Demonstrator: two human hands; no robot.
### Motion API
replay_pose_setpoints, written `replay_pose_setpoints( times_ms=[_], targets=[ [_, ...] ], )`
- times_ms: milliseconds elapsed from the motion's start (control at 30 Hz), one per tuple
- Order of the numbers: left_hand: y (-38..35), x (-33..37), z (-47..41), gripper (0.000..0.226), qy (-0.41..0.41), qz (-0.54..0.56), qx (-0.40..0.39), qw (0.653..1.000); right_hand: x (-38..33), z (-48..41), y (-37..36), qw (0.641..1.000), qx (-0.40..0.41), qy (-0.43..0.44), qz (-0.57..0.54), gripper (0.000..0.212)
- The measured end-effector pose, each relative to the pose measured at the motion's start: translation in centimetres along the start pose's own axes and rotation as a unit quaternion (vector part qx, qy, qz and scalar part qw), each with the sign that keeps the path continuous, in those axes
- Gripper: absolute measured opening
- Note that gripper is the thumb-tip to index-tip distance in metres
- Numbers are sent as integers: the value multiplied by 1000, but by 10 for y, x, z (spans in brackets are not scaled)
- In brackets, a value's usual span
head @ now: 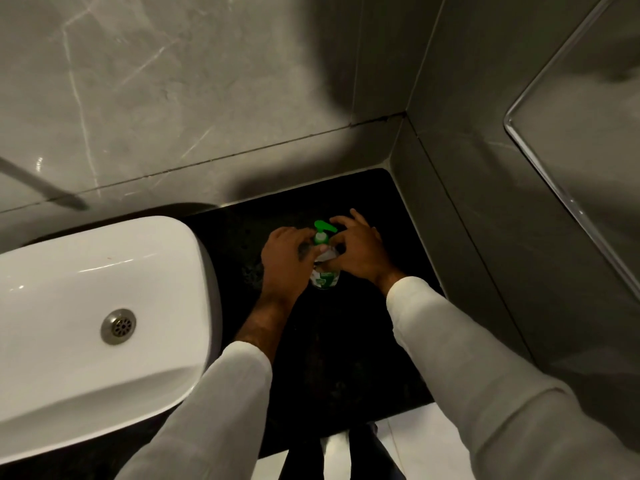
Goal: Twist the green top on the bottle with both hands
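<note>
Grey marble wall tiles [173, 81] backed the scene, meeting a side wall at the corner, where a mirror [588, 116] hung to the right. Below them a black stone counter [363, 341] ran along the wall, and a white basin [86, 323] sat on its left part, its metal drain [118, 326] in the middle of the bowl. On the bare counter right of the basin stood a clear soap bottle [325, 275] with a green pump [323, 230], upright and near the back wall. The left hand [284, 261] was wrapped round the bottle's shoulder, fingers curled on it, seemingly to steady it on the stone. The right hand [356, 251] came in from the other side, its fingers curled at the neck just beneath the pump head, apparently pinching it. Both arms wore pale long sleeves [485, 375].
</note>
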State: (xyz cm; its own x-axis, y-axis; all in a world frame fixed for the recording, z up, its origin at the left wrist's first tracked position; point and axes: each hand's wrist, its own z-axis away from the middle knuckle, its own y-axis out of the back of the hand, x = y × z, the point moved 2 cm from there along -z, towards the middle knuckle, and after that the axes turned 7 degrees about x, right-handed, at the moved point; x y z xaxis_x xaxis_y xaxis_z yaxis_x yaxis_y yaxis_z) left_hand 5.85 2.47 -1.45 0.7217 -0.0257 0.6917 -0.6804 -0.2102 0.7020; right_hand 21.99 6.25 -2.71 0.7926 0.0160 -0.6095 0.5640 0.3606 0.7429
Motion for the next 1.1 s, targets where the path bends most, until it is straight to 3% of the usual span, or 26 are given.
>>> replay_pose_setpoints(
  times_ms=[200,533,967,1100],
  targets=[
    [1,-14,-5,32,-54,11,-100,993,3,-1,2,1000,-12,20,5,39],
    [3,-23,-19,36,-112,-5,-250,962,11,6,3,999,-31,43,14,46],
    [2,-27,2,48,-134,-47,-238,961,16,24,-4,999,-5,49,7,51],
    [7,-24,13,46,-127,-10,-188,974,11,29,-7,999,3,43,6,48]
  ],
)
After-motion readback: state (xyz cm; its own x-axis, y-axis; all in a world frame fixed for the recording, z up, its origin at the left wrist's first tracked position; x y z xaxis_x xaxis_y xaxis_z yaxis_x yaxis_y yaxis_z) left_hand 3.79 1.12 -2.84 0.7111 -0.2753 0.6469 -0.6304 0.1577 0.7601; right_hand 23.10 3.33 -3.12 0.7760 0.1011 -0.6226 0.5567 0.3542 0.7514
